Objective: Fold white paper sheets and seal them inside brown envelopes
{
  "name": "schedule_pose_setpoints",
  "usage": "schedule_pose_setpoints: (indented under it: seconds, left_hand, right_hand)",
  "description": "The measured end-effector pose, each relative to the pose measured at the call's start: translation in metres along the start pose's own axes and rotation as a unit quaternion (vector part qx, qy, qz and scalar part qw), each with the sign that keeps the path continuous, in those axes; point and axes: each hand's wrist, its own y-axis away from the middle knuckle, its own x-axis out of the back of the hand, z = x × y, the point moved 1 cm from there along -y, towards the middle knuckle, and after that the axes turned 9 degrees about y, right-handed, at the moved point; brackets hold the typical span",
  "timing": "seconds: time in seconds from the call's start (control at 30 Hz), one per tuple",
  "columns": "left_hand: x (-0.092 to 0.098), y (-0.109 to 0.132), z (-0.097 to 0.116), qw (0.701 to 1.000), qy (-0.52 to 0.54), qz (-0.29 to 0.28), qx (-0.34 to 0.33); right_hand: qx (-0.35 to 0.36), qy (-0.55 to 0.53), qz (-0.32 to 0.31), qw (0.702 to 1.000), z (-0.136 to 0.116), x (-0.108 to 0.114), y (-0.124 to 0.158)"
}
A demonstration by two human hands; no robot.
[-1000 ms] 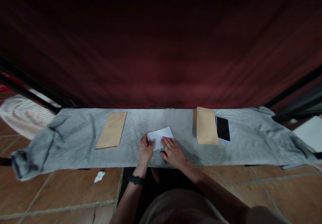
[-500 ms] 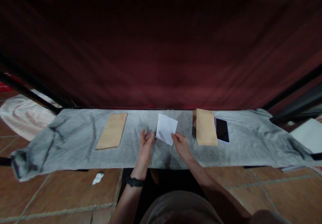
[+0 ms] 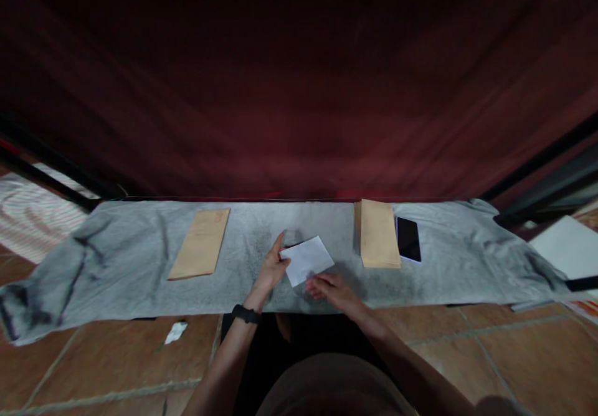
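Observation:
A white rectangle of paper (image 3: 306, 260), seemingly folded, is held tilted above the grey cloth near the middle. My left hand (image 3: 271, 268) grips its left end, thumb on top and the other fingers partly behind it. My right hand (image 3: 329, 288) is at the paper's lower right edge with loosely bent fingers, not visibly pinching it; whether the fingertips touch it I cannot tell. To the left lies a brown envelope (image 3: 200, 245). On the right is a stack of brown envelopes (image 3: 379, 234).
A dark-screened phone or tablet (image 3: 408, 240) lies right of the stack. The grey cloth (image 3: 448, 260) covers a long narrow surface, with a dark red curtain (image 3: 299, 123) behind. Black bars (image 3: 542, 167) stand at both sides. A crumpled white scrap (image 3: 176, 332) lies on the tiled floor.
The paper has turned and come slightly nearer. My left hand, open before, now grips its left end. My right hand has let go of its right corner and moved down to the lower edge.

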Motion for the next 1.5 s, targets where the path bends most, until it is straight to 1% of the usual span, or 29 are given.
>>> schedule_pose_setpoints:
  seconds: [0.03,0.07,0.13,0.17,0.23,0.3,0.37,0.43,0.47,0.5,0.6,0.63,0.7,0.77,0.87,0.97,1.1,1.23,1.33,1.43,1.5]
  left_hand:
    - [0.001,-0.004,-0.001,0.999,-0.022,-0.023,-0.002]
    - [0.002,-0.008,-0.001,0.998,-0.051,-0.04,-0.008]
    - [0.004,-0.016,-0.002,0.991,-0.118,-0.051,-0.029]
    - [0.005,-0.019,-0.001,0.986,-0.151,-0.049,-0.044]
    - [0.006,-0.022,0.001,0.972,-0.217,-0.041,-0.081]
    - [0.004,-0.021,0.003,0.95,-0.283,-0.027,-0.126]
    - [-0.004,-0.014,0.005,0.918,-0.358,0.007,-0.168]
    - [-0.017,-0.001,0.003,0.879,-0.431,0.047,-0.2]
    - [-0.027,0.007,0.0,0.858,-0.464,0.057,-0.213]
    - [-0.037,0.015,-0.003,0.853,-0.471,0.045,-0.219]
    - [-0.063,0.036,-0.016,0.85,-0.48,0.016,-0.217]
    - [-0.069,0.041,-0.02,0.848,-0.487,0.011,-0.209]
    - [-0.073,0.046,-0.025,0.849,-0.491,0.007,-0.194]
    - [-0.071,0.047,-0.025,0.857,-0.481,0.009,-0.183]
    - [-0.06,0.046,-0.024,0.864,-0.468,0.022,-0.181]
    - [-0.05,0.047,-0.024,0.857,-0.48,0.033,-0.186]
    - [-0.043,0.049,-0.025,0.848,-0.499,0.046,-0.175]
    - [-0.042,0.048,-0.023,0.841,-0.513,0.036,-0.168]
    - [-0.044,0.048,-0.021,0.832,-0.528,0.023,-0.165]
    - [-0.046,0.047,-0.018,0.831,-0.534,0.013,-0.158]
    - [-0.047,0.047,-0.018,0.83,-0.536,0.007,-0.152]
  right_hand:
    - [0.052,0.065,0.039,0.996,-0.003,0.002,-0.004]
    - [0.105,0.14,0.07,0.982,-0.007,0.003,-0.009]
    - [0.187,0.286,0.112,0.933,-0.012,0.005,-0.02]
    - [0.212,0.351,0.121,0.904,-0.013,0.005,-0.027]
    - [0.228,0.463,0.126,0.847,-0.01,0.003,-0.038]
    - [0.218,0.539,0.131,0.803,-0.003,-0.001,-0.046]
    - [0.204,0.578,0.14,0.778,0.006,-0.005,-0.05]
    - [0.199,0.596,0.148,0.764,0.012,-0.008,-0.05]
    - [0.2,0.6,0.151,0.76,0.013,-0.009,-0.049]
    - [0.202,0.603,0.151,0.757,0.014,-0.008,-0.048]
    - [0.208,0.606,0.138,0.755,0.014,-0.006,-0.046]
    - [0.208,0.605,0.131,0.757,0.013,-0.005,-0.045]
    - [0.207,0.6,0.116,0.764,0.011,-0.004,-0.045]
    - [0.199,0.588,0.113,0.776,0.009,-0.003,-0.045]
    - [0.187,0.572,0.129,0.789,0.009,-0.003,-0.046]
    - [0.183,0.572,0.151,0.786,0.013,0.002,-0.047]
    - [0.17,0.576,0.175,0.78,0.021,0.016,-0.045]
    - [0.161,0.581,0.177,0.778,0.025,0.028,-0.042]
    - [0.158,0.575,0.185,0.781,0.021,0.031,-0.043]
    - [0.165,0.558,0.188,0.791,0.01,0.026,-0.05]
    - [0.183,0.55,0.163,0.798,0.003,0.019,-0.056]
